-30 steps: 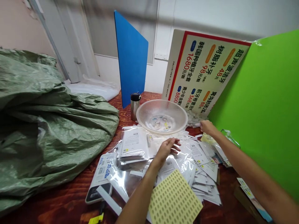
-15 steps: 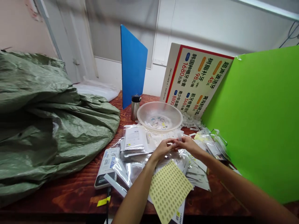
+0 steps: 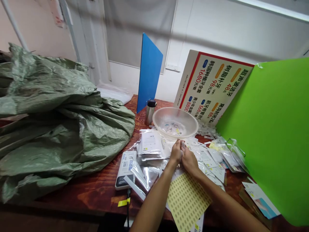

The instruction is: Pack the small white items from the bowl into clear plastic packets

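Both hands meet over the littered middle of the table, just in front of a translucent plastic basin (image 3: 158, 125). My left hand (image 3: 177, 149) has its fingers closed against a small whitish translucent piece (image 3: 183, 145). Around the same piece the fingers of my right hand (image 3: 189, 158) are curled; the piece is mostly hidden, and its kind does not show. Below the wrists lies a yellowish sheet of small oval stickers (image 3: 187, 201). Left of the hands is a stack of white cards in clear bags (image 3: 151, 145). Loose white cards (image 3: 217, 169) spread out to the right.
A steel flask (image 3: 150, 112) stands left of the basin, by an upright blue board (image 3: 149, 71). A white device with a cable (image 3: 125, 169) lies front left. Green sheeting (image 3: 103, 135) covers the left side. A printed board (image 3: 205, 85) and a green board (image 3: 270, 129) wall off the right.
The camera has turned, so the whole scene sits further right. My hands have drawn together, and my right hand has swung from reaching in sideways to pointing forward beside the left.
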Demonstrator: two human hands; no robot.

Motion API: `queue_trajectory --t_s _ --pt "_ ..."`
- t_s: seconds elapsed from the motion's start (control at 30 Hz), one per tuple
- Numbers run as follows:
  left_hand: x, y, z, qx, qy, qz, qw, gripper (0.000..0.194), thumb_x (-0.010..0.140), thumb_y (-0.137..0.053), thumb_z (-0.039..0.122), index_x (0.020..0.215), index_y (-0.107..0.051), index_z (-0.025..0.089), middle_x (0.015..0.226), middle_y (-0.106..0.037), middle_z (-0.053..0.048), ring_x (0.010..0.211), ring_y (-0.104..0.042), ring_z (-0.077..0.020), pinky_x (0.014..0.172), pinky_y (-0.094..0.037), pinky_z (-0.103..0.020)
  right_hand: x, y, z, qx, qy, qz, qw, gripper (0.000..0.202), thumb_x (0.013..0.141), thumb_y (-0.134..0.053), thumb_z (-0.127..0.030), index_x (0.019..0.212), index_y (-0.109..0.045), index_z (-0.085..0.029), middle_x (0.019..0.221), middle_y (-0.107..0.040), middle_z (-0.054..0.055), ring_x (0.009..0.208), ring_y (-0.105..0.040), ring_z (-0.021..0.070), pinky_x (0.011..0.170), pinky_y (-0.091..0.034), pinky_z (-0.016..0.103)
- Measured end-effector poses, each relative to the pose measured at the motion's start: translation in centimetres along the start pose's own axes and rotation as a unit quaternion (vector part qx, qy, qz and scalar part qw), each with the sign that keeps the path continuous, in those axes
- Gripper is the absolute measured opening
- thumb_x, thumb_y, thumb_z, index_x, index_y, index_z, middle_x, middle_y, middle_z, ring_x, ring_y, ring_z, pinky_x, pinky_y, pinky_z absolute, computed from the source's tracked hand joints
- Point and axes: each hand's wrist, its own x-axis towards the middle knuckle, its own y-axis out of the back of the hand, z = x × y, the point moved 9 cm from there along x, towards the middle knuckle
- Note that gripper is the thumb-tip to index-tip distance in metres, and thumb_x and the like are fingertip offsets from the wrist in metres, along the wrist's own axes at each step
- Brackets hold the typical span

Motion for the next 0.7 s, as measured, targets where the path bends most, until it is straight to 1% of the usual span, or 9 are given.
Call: queue_trajectory --t_s 0.1,0.17,0.23,0.37,0.47,0.53,0.6,0.67,0.7 --pt "-0.3 0.2 0.6 -0.025 0.002 0.020 0.999 0.051 0.099 -0.032 0.052 0.094 -0.066 0.014 0.079 -0.067 -0.005 0.068 -0.060 -0.0151 0.070 -0.048 -0.026 -0.1 0.0 -1.1 -0.083 0.006 0.006 0.997 0.051 0.107 -0.020 -0.043 0.139 -0.048 -0.015 0.099 -0.075 0.018 0.093 -0.074 0.0300 0.073 -0.051 0.036" --pt "-0.6 0.6 1.2 -0.030 0.005 0.046 0.998 0.046 0.097 -0.041 0.053 0.091 -0.066 0.014 0.075 -0.065 -0.003 0.060 -0.055 -0.0129 0.063 -0.045 -0.024 -0.3 -0.3 -1.8 -0.142 0.025 0.002 0.990 0.049 0.106 -0.027 -0.036 0.145 -0.041 -0.010 0.097 -0.075 0.022 0.091 -0.074 0.0324 0.073 -0.052 0.038" --pt "-0.8 1.2 1.6 -0.028 0.015 0.078 0.996 0.042 0.094 -0.050 0.053 0.083 -0.065 0.015 0.065 -0.060 -0.001 0.054 -0.049 -0.0120 0.057 -0.042 -0.024 -0.7 -0.5 -2.2 -0.185 0.043 0.012 0.982 0.046 0.104 -0.031 -0.027 0.144 -0.044 -0.008 0.094 -0.075 0.023 0.086 -0.075 0.0325 0.070 -0.052 0.037" --pt "-1.0 2.0 2.3 -0.035 0.032 0.108 0.993 0.048 0.095 -0.047 0.057 0.073 -0.062 0.016 0.051 -0.048 0.002 0.049 -0.045 -0.0126 0.051 -0.038 -0.025 -2.4 0.5 -3.7 -0.198 0.133 0.082 0.968 0.042 0.103 -0.029 -0.024 0.118 -0.066 -0.013 0.082 -0.074 0.019 0.072 -0.072 0.0266 0.062 -0.046 0.030" --pt "-1.0 1.9 2.5 -0.050 0.037 0.105 0.993 0.050 0.096 -0.046 0.057 0.070 -0.060 0.016 0.052 -0.049 0.002 0.047 -0.045 -0.0108 0.049 -0.037 -0.024 -2.4 3.7 -5.9 -0.184 0.184 0.149 0.954 0.050 0.104 -0.027 -0.033 0.093 -0.072 -0.014 0.073 -0.071 0.017 0.070 -0.068 0.0247 0.064 -0.042 0.030" --pt "-1.1 1.5 2.4 -0.057 0.044 0.097 0.993 0.050 0.095 -0.047 0.060 0.071 -0.057 0.017 0.049 -0.046 0.004 0.042 -0.040 -0.0094 0.045 -0.033 -0.023 -0.3 6.8 -7.8 -0.185 0.167 0.195 0.949 0.052 0.104 -0.027 -0.037 0.090 -0.071 -0.013 0.073 -0.070 0.018 0.071 -0.067 0.0256 0.065 -0.042 0.031" --pt "-1.2 1.0 2.1 -0.059 0.051 0.081 0.994 0.050 0.092 -0.051 0.064 0.075 -0.057 0.018 0.046 -0.042 0.006 0.036 -0.035 -0.0081 0.040 -0.028 -0.022 3.2 9.2 -10.4 -0.174 0.162 0.210 0.948 0.048 0.105 -0.030 -0.038 0.099 -0.070 -0.013 0.085 -0.072 0.018 0.079 -0.068 0.0262 0.069 -0.042 0.031" --pt "-1.2 0.5 2.0 -0.057 0.043 0.061 0.996 0.050 0.088 -0.056 0.066 0.078 -0.058 0.017 0.046 -0.041 0.008 0.034 -0.033 -0.0068 0.037 -0.026 -0.022 7.8 8.6 -13.2 -0.168 0.179 0.123 0.962 0.034 0.101 -0.045 -0.036 0.106 -0.070 -0.013 0.097 -0.073 0.018 0.089 -0.068 0.0270 0.072 -0.044 0.030" --pt "-1.2 0.4 2.0 -0.055 0.034 0.054 0.996 0.051 0.086 -0.059 0.067 0.079 -0.059 0.017 0.047 -0.041 0.008 0.034 -0.033 -0.0063 0.037 -0.025 -0.021 10.0 7.0 -14.1 -0.176 0.176 0.035 0.968 0.031 0.098 -0.051 -0.035 0.107 -0.070 -0.012 0.101 -0.073 0.018 0.091 -0.068 0.0272 0.072 -0.046 0.030"
